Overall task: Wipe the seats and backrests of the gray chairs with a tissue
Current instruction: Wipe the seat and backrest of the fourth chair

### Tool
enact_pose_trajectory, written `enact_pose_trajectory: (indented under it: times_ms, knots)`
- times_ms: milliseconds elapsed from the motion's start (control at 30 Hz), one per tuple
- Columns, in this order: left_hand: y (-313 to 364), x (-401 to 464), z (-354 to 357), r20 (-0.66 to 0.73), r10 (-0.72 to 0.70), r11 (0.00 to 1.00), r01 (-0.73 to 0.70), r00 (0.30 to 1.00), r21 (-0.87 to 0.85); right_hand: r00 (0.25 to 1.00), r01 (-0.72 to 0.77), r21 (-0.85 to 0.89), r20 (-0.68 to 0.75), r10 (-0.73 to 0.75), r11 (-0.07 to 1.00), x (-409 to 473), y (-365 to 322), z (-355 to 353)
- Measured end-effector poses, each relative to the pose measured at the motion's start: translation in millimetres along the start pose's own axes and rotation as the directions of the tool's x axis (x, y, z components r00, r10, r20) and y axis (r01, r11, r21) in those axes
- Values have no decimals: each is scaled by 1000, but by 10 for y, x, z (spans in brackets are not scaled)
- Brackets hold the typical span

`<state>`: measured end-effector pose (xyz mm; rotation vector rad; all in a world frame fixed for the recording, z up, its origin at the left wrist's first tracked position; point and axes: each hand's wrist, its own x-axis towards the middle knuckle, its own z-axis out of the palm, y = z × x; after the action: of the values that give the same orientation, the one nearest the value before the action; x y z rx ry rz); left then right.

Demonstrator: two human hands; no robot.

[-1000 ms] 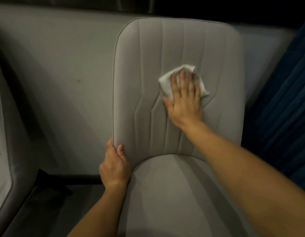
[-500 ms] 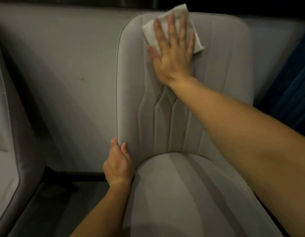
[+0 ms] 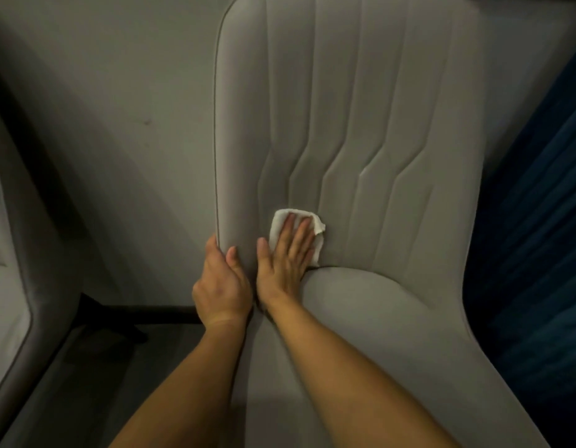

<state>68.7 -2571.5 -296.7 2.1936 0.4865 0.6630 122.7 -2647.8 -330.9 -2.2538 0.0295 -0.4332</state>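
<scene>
Nearest me, my left hand (image 3: pixel 222 286) has its grip curled around the backrest (image 3: pixel 361 124) edge. Right hand (image 3: pixel 285 260), fingers flat, presses the tissue (image 3: pixel 280 219) low on it, mostly hidden beneath. Backrest top is cut off.

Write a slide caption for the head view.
Right hand presses a white tissue low on the gray chair's backrest while the left hand grips its edge.
</scene>
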Motion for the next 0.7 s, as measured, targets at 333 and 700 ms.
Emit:
enact_pose_trajectory:
  times_ms: [333, 700]
  knots:
    - [-15, -6, -21, 9, 21, 1000, -21, 1000, 18, 963, -156, 445, -131, 236, 882, 301, -450, -414]
    - [-43, 19, 3, 2, 2, 1000, -2, 1000, 14, 771, 330, -770, -115, -627, 547, 1921, -599, -2369]
